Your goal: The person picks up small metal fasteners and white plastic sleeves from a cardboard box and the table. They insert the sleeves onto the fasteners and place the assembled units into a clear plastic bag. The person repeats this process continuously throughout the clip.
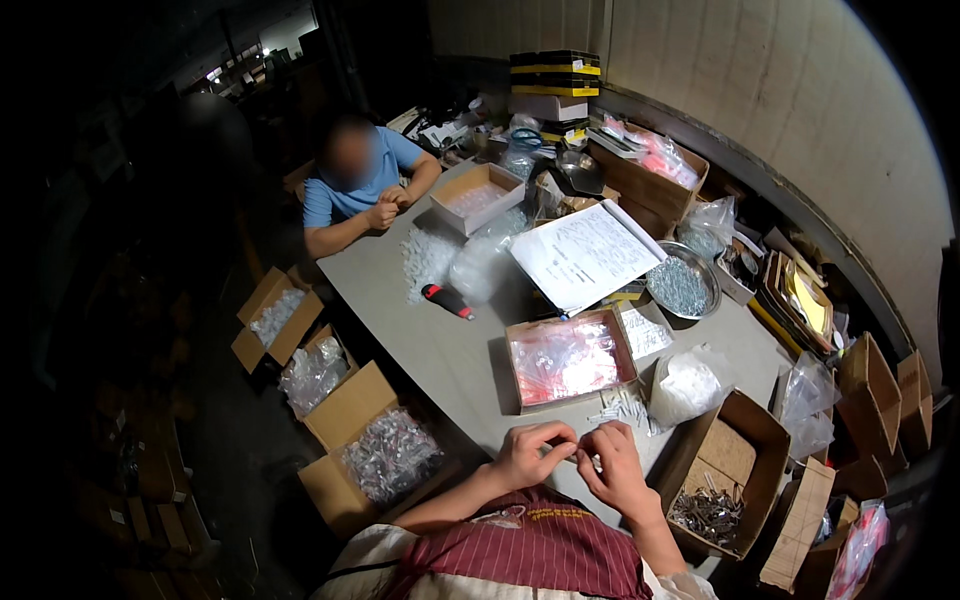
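Close together at the front edge of the table (pixel 410 325), my left hand (pixel 535 455) and my right hand (pixel 615 468) both have their fingertips pinched. A small pale piece seems to show at the right fingers, too small to name; what the left fingers hold is hidden. Just beyond the hands lies a loose pile of small white plastic pieces (pixel 625 408). Behind it stands a shallow carton (pixel 580 402) of clear and red plastic packets (pixel 568 358). A plastic bag of white pieces (pixel 690 385) sits to the right of the pile.
A cardboard box (pixel 765 425) with metal parts (pixel 708 512) stands right of me; an open carton (pixel 350 400) of small packed pieces is at left. A clipboard (pixel 585 255), a bowl of screws (pixel 682 288) and a red-black knife (pixel 447 301) lie farther off. A co-worker (pixel 365 180) sits far left.
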`<move>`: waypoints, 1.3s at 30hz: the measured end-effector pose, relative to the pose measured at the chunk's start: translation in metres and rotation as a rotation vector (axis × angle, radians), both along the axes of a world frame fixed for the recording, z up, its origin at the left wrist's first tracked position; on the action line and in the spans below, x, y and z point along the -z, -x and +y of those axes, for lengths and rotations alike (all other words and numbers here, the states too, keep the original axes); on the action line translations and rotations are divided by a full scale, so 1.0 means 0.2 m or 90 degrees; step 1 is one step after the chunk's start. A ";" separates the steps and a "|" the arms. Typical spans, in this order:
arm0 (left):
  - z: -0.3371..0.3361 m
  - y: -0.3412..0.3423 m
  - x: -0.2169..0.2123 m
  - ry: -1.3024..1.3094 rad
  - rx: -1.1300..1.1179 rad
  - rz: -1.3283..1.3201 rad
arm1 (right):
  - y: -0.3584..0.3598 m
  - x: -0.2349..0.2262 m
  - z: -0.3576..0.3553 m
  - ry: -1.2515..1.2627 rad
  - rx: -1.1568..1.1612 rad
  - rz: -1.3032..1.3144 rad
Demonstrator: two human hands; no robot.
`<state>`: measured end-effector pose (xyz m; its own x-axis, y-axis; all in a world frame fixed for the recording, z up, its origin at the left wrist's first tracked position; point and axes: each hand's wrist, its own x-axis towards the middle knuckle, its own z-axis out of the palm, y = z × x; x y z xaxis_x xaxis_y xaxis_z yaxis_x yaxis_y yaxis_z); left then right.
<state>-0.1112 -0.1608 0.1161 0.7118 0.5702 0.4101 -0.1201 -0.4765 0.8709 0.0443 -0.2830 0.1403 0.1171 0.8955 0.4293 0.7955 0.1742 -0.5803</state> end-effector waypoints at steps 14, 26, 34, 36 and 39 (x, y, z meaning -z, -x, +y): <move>0.29 0.57 0.41 0.328 -0.368 -0.175 | -0.14 0.32 0.54 0.050 0.077 0.041; 0.24 0.97 0.73 0.127 -0.539 0.174 | -0.53 0.79 0.82 0.234 0.228 -0.070; 0.31 0.50 0.50 0.029 -0.414 0.202 | -0.61 0.68 0.65 0.055 0.207 0.218; 0.30 0.37 0.45 -0.011 -0.387 0.131 | -0.57 0.63 0.61 0.024 0.123 0.455; 0.29 0.16 0.35 -0.072 -0.316 0.074 | -0.44 0.48 0.52 0.039 0.079 0.640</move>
